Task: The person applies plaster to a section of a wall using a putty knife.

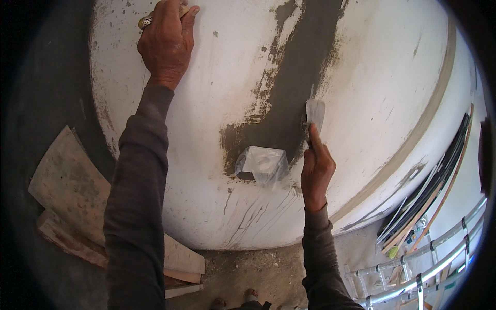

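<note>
A white wall [206,206] carries a dark grey band of filler [295,67] that widens near its lower end around a white wall box [258,157] wrapped in clear plastic. My right hand [318,168] grips a putty knife [315,111], its blade against the right edge of the grey band, above and right of the box. My left hand [165,44] is at the upper left against the wall, its fingers curled on a small yellowish object [145,21] with a patterned end, mostly hidden by the hand and the frame's edge.
Dusty boards [70,186] lean at the lower left. A concrete floor [248,268] shows below, with my feet on it. At the lower right are a metal ladder [434,268] and a bundle of long dark and wooden strips [423,186] leaning by the wall.
</note>
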`<state>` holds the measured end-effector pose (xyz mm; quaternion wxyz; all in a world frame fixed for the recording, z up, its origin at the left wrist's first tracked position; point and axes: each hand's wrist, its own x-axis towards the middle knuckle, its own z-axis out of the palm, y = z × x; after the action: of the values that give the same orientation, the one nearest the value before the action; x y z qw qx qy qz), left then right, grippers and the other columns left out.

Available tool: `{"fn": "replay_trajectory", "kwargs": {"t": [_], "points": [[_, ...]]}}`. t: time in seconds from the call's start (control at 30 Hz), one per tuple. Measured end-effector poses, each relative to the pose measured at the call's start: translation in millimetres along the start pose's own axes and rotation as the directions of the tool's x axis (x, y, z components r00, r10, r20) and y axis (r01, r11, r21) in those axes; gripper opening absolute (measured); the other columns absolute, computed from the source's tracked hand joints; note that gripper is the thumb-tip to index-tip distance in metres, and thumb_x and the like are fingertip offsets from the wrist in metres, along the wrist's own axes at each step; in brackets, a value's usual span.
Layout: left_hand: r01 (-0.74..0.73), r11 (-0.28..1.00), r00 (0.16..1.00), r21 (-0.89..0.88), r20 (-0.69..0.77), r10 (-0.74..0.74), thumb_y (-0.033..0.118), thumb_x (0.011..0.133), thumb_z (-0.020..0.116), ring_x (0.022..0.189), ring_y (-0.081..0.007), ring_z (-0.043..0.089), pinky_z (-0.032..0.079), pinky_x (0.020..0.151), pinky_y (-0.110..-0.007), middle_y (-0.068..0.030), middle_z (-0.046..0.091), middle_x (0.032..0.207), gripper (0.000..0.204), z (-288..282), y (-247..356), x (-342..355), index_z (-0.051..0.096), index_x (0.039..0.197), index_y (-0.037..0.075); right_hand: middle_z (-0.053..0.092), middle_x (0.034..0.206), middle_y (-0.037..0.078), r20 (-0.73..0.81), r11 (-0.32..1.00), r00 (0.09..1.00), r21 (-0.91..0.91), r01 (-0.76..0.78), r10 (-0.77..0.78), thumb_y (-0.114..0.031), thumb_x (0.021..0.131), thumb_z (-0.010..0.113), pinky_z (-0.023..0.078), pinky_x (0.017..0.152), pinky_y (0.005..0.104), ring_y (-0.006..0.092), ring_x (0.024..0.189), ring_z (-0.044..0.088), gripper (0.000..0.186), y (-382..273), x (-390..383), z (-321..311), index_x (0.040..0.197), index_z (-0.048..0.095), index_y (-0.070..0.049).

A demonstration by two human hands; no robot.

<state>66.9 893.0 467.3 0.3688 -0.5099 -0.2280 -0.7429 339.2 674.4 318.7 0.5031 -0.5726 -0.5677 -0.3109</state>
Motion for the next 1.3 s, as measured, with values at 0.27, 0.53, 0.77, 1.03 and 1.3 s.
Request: {"fn": "replay_trajectory", "kwargs": {"t": [0.27,0.53,0.77,1.03,1.3], "points": [[0.031,1.0,0.999,0.003,0.039,-0.031,0.027,0.097,0.065,0.083,-0.0197,0.069,0.056,0.069,-0.033,-0.0041,0.069,0.099,0.021,-1.9,1.3,0.1,0.063,0.11,0.01,0.06,0.078,0.014,-0.036,1.0,0.999,-0.003,0.012,-0.013,0.006,0.083,0.054,0.049,0.064,0.0365,0.0236,0.064,0.057,0.061,0.0,20.8,1.6,0.141,0.058,-0.014],[0.049,0.998,0.998,-0.049,0.046,-0.047,0.026,0.097,0.065,0.082,-0.0195,0.069,0.056,0.067,-0.032,-0.0042,0.068,0.099,0.021,-4.7,10.9,1.6,0.062,0.11,0.01,0.058,0.075,0.014,-0.081,0.999,0.996,0.037,0.037,-0.034,0.006,0.084,0.053,0.049,0.064,0.0359,0.0239,0.063,0.058,0.062,-10.7,62.0,-5.6,0.142,0.057,-0.016],[0.068,0.997,0.995,-0.018,0.068,-0.067,0.025,0.096,0.065,0.082,-0.0201,0.068,0.056,0.067,-0.033,-0.0046,0.067,0.098,0.02,-11.0,12.9,3.9,0.061,0.109,0.009,0.057,0.073,0.015,-0.048,0.996,0.997,-0.063,0.057,-0.06,0.004,0.085,0.053,0.048,0.063,0.0386,0.0273,0.061,0.057,0.06,-4.0,43.0,-1.9,0.142,0.056,-0.015],[0.085,0.996,0.992,-0.02,0.092,-0.082,0.023,0.096,0.065,0.083,-0.0207,0.067,0.056,0.069,-0.034,-0.0052,0.066,0.098,0.019,-14.3,11.4,3.6,0.062,0.107,0.009,0.065,0.109,0.022,-0.02,1.0,1.0,-0.008,0.015,-0.015,0.005,0.085,0.048,0.052,0.083,0.0356,0.0274,0.093,0.067,0.057,-18.0,65.6,-7.9,0.139,0.057,-0.007],[0.066,0.997,0.996,-0.038,0.07,-0.063,0.023,0.096,0.065,0.082,-0.0209,0.067,0.055,0.067,-0.034,-0.0063,0.066,0.098,0.02,-12.2,12.6,5.6,0.062,0.108,0.008,0.062,0.076,0.021,-0.071,0.998,0.996,-0.038,0.044,-0.046,0.003,0.084,0.052,0.05,0.066,0.0407,0.0309,0.063,0.061,0.061,-30.9,118.4,-17.4,0.143,0.055,-0.014]]}}
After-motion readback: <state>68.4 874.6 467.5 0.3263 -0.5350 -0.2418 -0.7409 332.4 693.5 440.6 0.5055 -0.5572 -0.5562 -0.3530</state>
